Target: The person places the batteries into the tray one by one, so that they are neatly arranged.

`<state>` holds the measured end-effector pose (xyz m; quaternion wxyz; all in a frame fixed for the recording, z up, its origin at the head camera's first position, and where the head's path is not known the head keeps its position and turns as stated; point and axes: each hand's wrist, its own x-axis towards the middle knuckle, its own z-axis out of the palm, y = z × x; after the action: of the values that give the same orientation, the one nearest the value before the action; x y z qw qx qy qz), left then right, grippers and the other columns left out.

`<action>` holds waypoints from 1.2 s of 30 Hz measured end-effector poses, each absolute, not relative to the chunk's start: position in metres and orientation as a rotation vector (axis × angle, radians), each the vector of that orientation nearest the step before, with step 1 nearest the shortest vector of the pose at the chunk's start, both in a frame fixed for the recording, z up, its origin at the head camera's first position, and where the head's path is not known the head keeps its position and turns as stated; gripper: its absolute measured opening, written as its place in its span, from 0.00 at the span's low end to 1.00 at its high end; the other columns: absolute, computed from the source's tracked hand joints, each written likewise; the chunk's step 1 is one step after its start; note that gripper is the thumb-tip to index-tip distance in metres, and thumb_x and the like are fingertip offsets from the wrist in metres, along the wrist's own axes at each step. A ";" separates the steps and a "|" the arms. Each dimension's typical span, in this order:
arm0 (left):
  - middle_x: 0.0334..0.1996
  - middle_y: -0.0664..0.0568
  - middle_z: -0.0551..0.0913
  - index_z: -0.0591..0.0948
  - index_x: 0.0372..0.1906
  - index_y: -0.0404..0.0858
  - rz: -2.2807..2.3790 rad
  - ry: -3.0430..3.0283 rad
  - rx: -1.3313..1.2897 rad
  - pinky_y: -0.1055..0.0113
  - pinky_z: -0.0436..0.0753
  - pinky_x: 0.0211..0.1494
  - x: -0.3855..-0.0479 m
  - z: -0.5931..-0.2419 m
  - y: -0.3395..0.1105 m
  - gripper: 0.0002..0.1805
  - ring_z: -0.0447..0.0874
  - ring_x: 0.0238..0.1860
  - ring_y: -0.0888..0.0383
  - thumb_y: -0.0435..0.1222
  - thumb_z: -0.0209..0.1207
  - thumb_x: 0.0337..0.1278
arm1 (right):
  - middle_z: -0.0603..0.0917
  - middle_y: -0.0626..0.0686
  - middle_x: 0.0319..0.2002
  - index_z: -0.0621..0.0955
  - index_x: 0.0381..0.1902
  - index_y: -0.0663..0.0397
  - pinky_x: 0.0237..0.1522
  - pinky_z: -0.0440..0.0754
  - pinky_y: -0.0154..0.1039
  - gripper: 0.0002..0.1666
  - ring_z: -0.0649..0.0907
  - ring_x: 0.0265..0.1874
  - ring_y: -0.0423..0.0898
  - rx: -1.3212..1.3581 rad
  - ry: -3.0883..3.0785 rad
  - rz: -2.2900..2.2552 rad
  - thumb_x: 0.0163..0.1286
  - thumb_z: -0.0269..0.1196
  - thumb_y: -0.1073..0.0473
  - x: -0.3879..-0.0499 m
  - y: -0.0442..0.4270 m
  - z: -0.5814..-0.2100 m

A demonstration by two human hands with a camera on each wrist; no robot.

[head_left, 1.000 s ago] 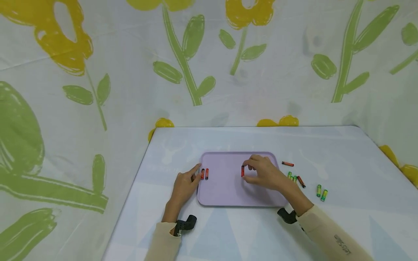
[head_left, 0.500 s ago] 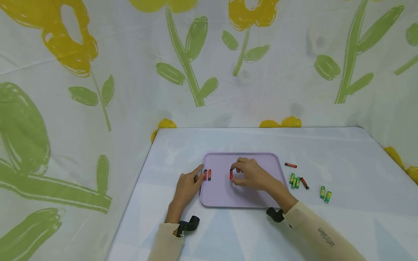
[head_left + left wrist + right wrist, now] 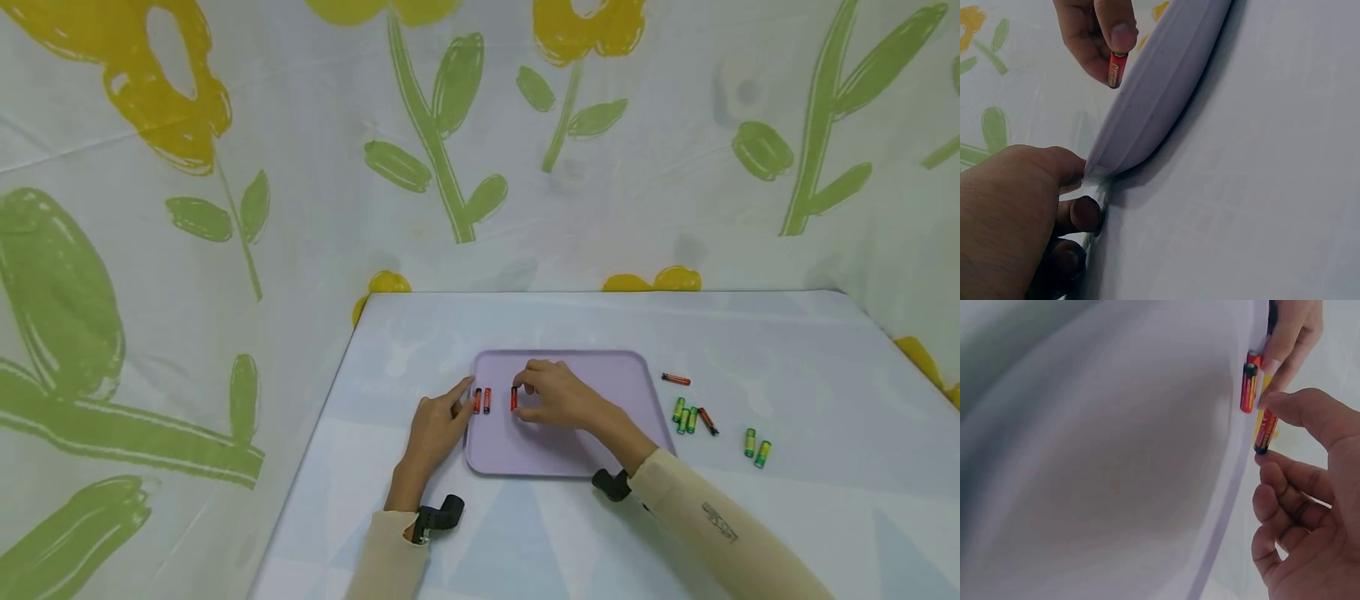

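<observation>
A lilac tray [image 3: 611, 375] lies on the table. Near its left rim two red batteries [image 3: 487, 401] stand side by side, lengthwise to the tray's short edge. My left hand [image 3: 437, 429] holds the tray's left rim, its thumb close to the outer battery; the other fingers curl outside the rim in the left wrist view. Over the left half of the tray, my right hand [image 3: 558, 398] pinches a third red battery [image 3: 1265, 432] by its ends between thumb and forefinger. This battery points the same way as the pair, with a small gap between them.
Right of the tray, several green batteries [image 3: 692, 420] lie on the table [image 3: 795, 358], with a red battery [image 3: 708, 421] beside them. Another red battery [image 3: 676, 378] lies farther back. Flower-printed cloth [image 3: 570, 208] hangs behind the table.
My right hand has carried the red battery leftward across the tray toward the two batteries. The left hand stays at the tray's left rim. The head view has shifted slightly.
</observation>
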<state>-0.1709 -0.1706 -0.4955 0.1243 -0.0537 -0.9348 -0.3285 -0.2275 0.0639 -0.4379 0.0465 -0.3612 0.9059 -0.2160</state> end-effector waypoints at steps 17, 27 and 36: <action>0.16 0.63 0.70 0.79 0.66 0.44 -0.957 -2.720 -0.170 0.61 0.66 0.38 -0.172 -0.494 -0.169 0.23 0.63 0.18 0.63 0.43 0.59 0.70 | 0.78 0.47 0.37 0.85 0.49 0.53 0.44 0.69 0.43 0.22 0.75 0.36 0.43 -1.136 2.731 -0.616 0.60 0.74 0.50 -0.234 0.044 -0.430; 0.16 0.64 0.70 0.79 0.66 0.45 -0.960 -2.706 -0.190 0.61 0.67 0.36 -0.173 -0.495 -0.168 0.22 0.63 0.20 0.61 0.42 0.59 0.70 | 0.78 0.46 0.35 0.85 0.50 0.52 0.45 0.68 0.42 0.23 0.74 0.36 0.42 -1.120 2.712 -0.565 0.59 0.74 0.50 -0.242 0.035 -0.439; 0.15 0.64 0.70 0.78 0.67 0.46 -0.945 -2.736 -0.158 0.61 0.67 0.38 -0.172 -0.496 -0.170 0.23 0.63 0.19 0.61 0.43 0.59 0.70 | 0.76 0.45 0.35 0.85 0.49 0.53 0.44 0.67 0.43 0.24 0.74 0.36 0.42 -1.132 2.697 -0.541 0.58 0.75 0.49 -0.245 0.032 -0.442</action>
<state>-0.1719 -0.1702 -0.4963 0.1212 -0.0539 -0.9368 -0.3237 -0.2451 0.0324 -0.4424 0.0834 -0.3791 0.9035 -0.1814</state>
